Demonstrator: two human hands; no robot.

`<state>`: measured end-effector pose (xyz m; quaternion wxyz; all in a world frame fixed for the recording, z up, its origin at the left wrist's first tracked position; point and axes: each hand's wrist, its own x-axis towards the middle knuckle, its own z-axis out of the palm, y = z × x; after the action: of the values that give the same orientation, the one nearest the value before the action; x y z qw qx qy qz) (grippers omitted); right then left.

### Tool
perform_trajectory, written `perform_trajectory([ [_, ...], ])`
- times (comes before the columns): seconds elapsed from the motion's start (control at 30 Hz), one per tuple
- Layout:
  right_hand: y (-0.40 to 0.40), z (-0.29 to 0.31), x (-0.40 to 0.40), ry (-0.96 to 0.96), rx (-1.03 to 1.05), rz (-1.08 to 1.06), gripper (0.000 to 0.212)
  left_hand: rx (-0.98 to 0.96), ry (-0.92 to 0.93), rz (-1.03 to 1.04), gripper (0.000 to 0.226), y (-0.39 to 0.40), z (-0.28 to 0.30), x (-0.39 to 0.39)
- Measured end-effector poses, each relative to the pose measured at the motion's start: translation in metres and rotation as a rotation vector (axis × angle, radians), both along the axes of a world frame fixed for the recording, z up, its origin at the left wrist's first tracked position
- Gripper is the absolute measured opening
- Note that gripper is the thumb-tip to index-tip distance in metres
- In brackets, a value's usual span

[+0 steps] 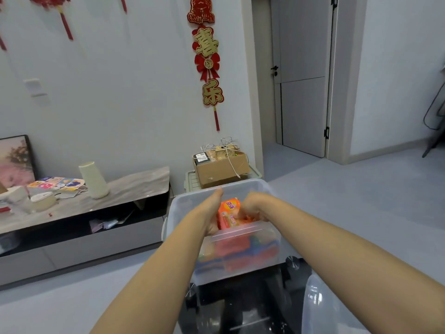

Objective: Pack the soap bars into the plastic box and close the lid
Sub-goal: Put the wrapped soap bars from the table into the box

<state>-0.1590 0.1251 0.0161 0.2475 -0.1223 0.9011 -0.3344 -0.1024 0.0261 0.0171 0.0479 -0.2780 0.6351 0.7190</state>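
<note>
A clear plastic box (183, 201) stands on a dark table in front of me. Both my hands reach into it. An orange wrapped soap bar (230, 208) is pressed between them, on top of a pink wrapped bar (226, 221). My left hand (212, 208) lies flat against the bars' left side. My right hand (252, 206) has its fingers curled over their right side. Through the box's front wall I see several more wrapped bars (238, 251) in red, orange and blue. The translucent lid (320, 307) leans at the lower right.
A low TV cabinet (96, 206) with a cream vase, cups and cards runs along the left wall. Behind the box, a cardboard carton (221, 169) with cables sits on another lidded bin. Grey floor lies to the right, towards a door.
</note>
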Motion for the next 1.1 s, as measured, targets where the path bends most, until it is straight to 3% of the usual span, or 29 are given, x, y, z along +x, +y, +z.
perform_trajectory([
  [0.07,-0.002,-0.002,-0.003,0.059,0.028,-0.008,0.021,-0.039,-0.009,0.024,0.053,0.003,-0.001,-0.002],
  [0.13,-0.004,-0.007,-0.006,0.086,-0.075,-0.068,0.015,-0.100,0.000,0.015,0.051,0.005,-0.003,-0.004],
  [0.23,0.002,-0.002,-0.011,0.174,-0.184,-0.143,0.035,-0.192,0.053,-0.051,0.050,0.015,0.005,-0.004],
  [0.37,0.023,0.008,-0.014,0.409,-0.058,-0.219,0.032,-0.282,0.085,-0.102,0.061,0.027,0.011,-0.013],
  [0.47,0.024,0.004,-0.008,0.477,0.210,-0.037,0.030,-0.312,0.000,-0.205,0.074,0.033,0.003,-0.018],
  [0.6,0.019,0.012,-0.005,0.398,0.493,0.148,0.027,-0.306,-0.045,-0.180,0.067,0.036,0.001,-0.015],
  [0.67,0.020,0.019,-0.007,0.335,0.419,0.133,0.024,-0.280,-0.025,-0.217,0.072,0.033,-0.002,-0.017],
  [0.8,0.023,0.019,-0.011,0.199,0.336,0.144,0.044,-0.177,0.018,-0.233,0.087,0.023,-0.009,-0.021],
  [0.93,0.018,0.007,-0.021,0.158,0.209,0.092,0.042,-0.048,0.083,-0.182,0.079,0.021,-0.007,-0.018],
  [1.03,0.016,0.000,-0.024,0.142,0.145,0.054,0.032,-0.068,0.059,-0.122,0.066,0.019,-0.010,-0.021],
  [1.1,0.016,-0.001,-0.021,0.155,0.222,0.076,0.010,-0.125,0.030,-0.072,0.055,0.018,-0.013,-0.023],
])
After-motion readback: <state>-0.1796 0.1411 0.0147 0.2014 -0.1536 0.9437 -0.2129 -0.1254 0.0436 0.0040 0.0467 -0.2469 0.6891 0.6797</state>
